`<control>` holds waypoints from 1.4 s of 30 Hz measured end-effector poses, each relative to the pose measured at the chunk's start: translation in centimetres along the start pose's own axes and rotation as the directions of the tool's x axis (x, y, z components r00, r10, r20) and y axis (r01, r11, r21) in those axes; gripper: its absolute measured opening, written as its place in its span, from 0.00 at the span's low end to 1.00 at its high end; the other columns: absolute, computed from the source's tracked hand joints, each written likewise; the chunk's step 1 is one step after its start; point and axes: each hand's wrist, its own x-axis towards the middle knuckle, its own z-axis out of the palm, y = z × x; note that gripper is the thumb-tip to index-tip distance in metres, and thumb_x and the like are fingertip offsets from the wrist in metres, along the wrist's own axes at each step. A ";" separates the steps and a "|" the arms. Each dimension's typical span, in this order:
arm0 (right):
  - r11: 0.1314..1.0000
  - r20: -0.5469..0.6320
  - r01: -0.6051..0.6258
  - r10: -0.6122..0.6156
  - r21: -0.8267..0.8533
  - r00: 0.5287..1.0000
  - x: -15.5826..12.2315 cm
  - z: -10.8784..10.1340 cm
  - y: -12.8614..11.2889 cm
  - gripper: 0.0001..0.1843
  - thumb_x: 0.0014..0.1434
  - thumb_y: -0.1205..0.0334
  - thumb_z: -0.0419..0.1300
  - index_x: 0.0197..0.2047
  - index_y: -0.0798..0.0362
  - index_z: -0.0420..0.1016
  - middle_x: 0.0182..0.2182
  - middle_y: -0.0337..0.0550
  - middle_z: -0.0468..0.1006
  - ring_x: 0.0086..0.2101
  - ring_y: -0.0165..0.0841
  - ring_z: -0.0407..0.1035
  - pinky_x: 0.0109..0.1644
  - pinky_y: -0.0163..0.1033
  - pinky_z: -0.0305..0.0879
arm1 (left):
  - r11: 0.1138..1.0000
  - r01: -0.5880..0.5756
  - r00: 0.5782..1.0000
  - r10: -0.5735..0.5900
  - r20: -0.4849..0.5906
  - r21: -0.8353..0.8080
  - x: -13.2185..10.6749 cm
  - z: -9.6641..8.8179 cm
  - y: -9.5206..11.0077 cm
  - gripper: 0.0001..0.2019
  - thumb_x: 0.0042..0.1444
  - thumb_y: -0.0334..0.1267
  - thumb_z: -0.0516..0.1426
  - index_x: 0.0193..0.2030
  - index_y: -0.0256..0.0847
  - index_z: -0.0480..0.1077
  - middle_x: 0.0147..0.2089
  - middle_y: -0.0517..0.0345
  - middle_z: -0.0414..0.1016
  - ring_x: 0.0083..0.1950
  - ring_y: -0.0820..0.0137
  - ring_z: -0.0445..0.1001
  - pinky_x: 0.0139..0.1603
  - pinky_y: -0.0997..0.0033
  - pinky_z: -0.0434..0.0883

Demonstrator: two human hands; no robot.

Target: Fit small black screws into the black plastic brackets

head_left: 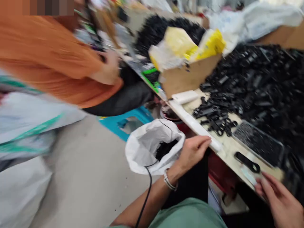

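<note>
While a co-worker in an orange top [57, 60] sits well to the left of the fingers, a person works at a table edge with two bare hands. Between the two people, left of the left fingers, a white woven sack [140, 152] gapes open, black pieces [163, 150] inside. The left hand [193, 150] brings thumb and fingertips together at the near end of a white tube [190, 118]; whether they grip it cannot be told. Beyond those fingers stands a cardboard box [190, 77], and farther right spreads a heap of black plastic parts [256, 82]. Just ahead of the right fingers lies a single ring-ended black part [245, 161], over a pale translucent piece [248, 174]. The right hand [282, 196] curls beside the ring, its fingers too blurred to show any grasp. The step appears to be handling this one part; the next move calls for a sure pinch at its ring.
</note>
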 end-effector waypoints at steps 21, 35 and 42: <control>0.550 0.166 0.494 -0.539 -0.673 0.826 1.2 -2.4 -4.0 0.13 0.66 0.58 0.54 0.45 0.55 0.78 0.42 0.47 0.80 0.38 0.36 0.75 0.46 0.39 0.71 | 0.770 -0.605 0.701 0.396 0.593 0.200 2.6 5.7 2.6 0.09 0.65 0.37 0.54 0.48 0.38 0.71 0.51 0.51 0.77 0.52 0.61 0.68 0.48 0.62 0.59; 0.745 0.132 0.431 -0.427 -0.509 0.895 0.9 -1.3 -3.6 0.13 0.65 0.57 0.56 0.43 0.52 0.80 0.34 0.44 0.81 0.29 0.34 0.75 0.41 0.40 0.72 | 0.758 -0.635 0.624 0.390 0.677 0.149 2.8 7.3 2.3 0.11 0.67 0.32 0.51 0.35 0.40 0.73 0.43 0.58 0.78 0.42 0.68 0.70 0.44 0.61 0.54; 0.651 0.198 0.543 -0.528 -0.531 0.826 1.3 -0.2 -4.0 0.12 0.67 0.60 0.55 0.43 0.53 0.79 0.40 0.45 0.81 0.40 0.36 0.75 0.47 0.39 0.71 | 0.762 -0.631 0.633 0.398 0.664 0.146 2.6 7.3 2.1 0.11 0.67 0.30 0.51 0.36 0.40 0.73 0.43 0.58 0.77 0.40 0.69 0.70 0.44 0.61 0.53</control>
